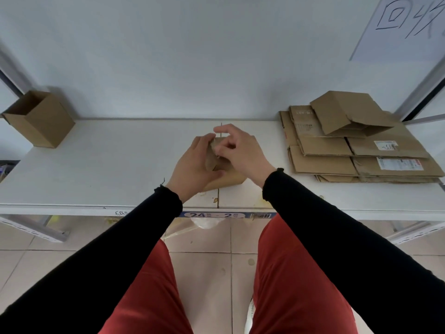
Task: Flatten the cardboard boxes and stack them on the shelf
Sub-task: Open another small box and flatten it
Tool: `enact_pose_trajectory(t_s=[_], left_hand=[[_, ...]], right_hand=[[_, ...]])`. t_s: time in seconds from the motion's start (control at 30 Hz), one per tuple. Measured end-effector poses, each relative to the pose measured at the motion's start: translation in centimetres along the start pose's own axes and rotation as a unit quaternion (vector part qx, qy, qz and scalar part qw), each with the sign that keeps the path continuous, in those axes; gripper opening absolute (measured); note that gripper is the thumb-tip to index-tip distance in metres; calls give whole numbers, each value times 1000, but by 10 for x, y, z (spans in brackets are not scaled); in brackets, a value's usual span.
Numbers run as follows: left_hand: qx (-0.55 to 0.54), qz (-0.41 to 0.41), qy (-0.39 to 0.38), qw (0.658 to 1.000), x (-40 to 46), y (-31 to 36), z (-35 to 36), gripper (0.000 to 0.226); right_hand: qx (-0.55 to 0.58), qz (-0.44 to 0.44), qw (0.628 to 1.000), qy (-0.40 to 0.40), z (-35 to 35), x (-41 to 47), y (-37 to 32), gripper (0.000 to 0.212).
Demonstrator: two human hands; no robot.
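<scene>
Across the middle of the frame a white shelf board (108, 165) is seen, and it is on this surface that the flattening step is judged to be in hand. At the right of the frame a stack of flattened cardboard boxes (356, 153) is laid on the shelf, with one partly collapsed box (346, 112) resting askew on top, its flaps not yet pressed flat. At the upper left of the frame an open upright cardboard box (38, 119) is left standing, well apart from the hands and not yet dealt with.

At the centre of the frame a small cardboard box (216, 160) is held between the two hands, resting on the shelf. It is gripped from the left side by the left hand (192, 167), whose fingers are curled round its edge. The right hand (240, 150) is placed over the top of the box, its thumb and fingers bent in a pinch at a flap or seam; exactly what is pinched cannot be told, as the box is largely hidden.

The next move is judged to call for the flaps to be opened and the walls pushed flat, after which the box would be carried to the right-hand stack.
</scene>
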State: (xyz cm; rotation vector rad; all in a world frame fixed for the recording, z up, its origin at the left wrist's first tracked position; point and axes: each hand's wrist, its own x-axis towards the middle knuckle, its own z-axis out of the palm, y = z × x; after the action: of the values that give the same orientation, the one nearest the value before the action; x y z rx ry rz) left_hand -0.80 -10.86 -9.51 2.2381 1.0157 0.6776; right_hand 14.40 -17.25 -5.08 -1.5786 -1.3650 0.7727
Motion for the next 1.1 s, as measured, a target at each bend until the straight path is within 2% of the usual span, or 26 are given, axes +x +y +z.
enact_pose_trajectory(t_s=[0.1,0.4,0.53,0.6,0.73,0.87,0.97,1.1], left_hand=[[-83,-26,6,996,-8,-13,6,87],[-173,-63,5,983,-22,-43,8,81],[-162,-66,14,984,-23,-47,7,80],[-151,-71,15,986,-23,-50,6,81],[-146,-59,19,987,-28,-50,8,86],[-92,-13,14,996,-30,-47,12,82],[-65,-2,26,998,-33,-48,16,70],[-50,1,28,998,-33,-50,18,60]], right_hand=[[-13,28,999,24,11,2,8,37],[-109,41,989,93,32,14,23,34],[-131,39,983,124,26,19,30,33],[-111,68,981,143,15,21,36,29],[-64,86,986,124,4,23,37,25],[-56,42,990,121,7,15,32,16],[-174,-38,978,105,19,10,37,15],[-334,-114,931,88,34,9,48,20]])
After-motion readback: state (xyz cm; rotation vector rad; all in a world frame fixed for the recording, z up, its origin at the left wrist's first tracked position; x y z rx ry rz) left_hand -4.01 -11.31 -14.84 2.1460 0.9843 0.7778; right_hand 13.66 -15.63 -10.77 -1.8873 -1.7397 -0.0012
